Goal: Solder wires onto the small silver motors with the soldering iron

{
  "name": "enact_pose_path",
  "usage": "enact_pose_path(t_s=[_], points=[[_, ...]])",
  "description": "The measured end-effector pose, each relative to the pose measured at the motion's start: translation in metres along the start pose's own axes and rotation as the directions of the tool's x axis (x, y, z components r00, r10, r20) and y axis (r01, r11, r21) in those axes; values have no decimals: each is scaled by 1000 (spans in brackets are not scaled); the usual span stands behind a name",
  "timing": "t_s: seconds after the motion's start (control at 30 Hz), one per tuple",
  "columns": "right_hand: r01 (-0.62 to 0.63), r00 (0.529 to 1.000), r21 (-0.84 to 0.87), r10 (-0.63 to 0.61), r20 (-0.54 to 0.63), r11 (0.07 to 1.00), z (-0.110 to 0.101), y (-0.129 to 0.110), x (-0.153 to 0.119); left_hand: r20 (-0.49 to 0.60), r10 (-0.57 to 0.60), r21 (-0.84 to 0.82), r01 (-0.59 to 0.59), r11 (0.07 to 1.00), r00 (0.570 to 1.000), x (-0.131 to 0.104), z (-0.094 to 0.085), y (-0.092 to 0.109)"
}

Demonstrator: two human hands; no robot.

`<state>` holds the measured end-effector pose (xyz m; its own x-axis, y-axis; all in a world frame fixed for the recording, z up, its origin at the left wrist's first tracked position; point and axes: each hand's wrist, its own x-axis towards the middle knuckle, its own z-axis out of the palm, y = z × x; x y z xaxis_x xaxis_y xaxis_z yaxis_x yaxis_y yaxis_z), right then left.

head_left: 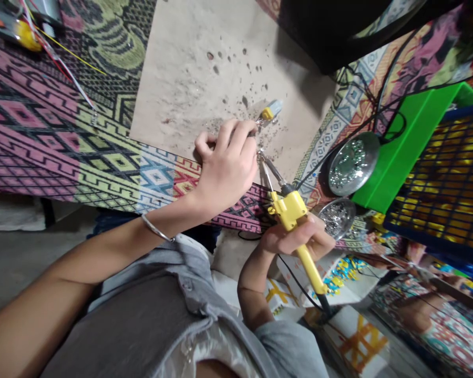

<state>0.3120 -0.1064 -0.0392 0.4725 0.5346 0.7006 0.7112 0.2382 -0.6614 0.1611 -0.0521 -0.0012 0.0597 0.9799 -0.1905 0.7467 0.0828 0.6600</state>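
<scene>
My left hand (230,163) rests over a worn board (181,79), with its fingers curled and pressed down. Whatever lies under the fingertips is hidden. Right beside them is a small yellow and grey part (271,110) with thin metal ends pointing towards my fingers; I cannot tell whether they touch it. My right hand (299,239) is wrapped round a yellow soldering gun (294,210), which has a thin feed tube beside its iron. The gun's tip meets the board close to my left fingertips, among dark specks and burn marks.
Two metal bowls of small shiny pieces, an upper bowl (355,163) and a lower bowl (337,218), stand at right. Beyond are a green box (410,147) and a dark blue crate (441,178). Wired parts (27,34) lie upper left. Another person's arm (421,310) shows lower right.
</scene>
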Motion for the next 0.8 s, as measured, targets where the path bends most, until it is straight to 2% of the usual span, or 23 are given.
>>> enact_pose_path(t_s=[0.1,0.3,0.53,0.8], points=[[-31,999,-36,32,20,999,0,-4,0,7,-4,10,4,1000,1000,0,0,0],[-92,994,-63,88,-68,994,1,-2,-1,20,-8,14,8,1000,1000,1,0,1],[-134,988,-105,124,-97,985,1,-1,-3,14,-13,7,13,1000,1000,2,1,1],[-88,992,9,89,-87,996,1,0,-2,-10,-7,-19,7,1000,1000,2,2,0]])
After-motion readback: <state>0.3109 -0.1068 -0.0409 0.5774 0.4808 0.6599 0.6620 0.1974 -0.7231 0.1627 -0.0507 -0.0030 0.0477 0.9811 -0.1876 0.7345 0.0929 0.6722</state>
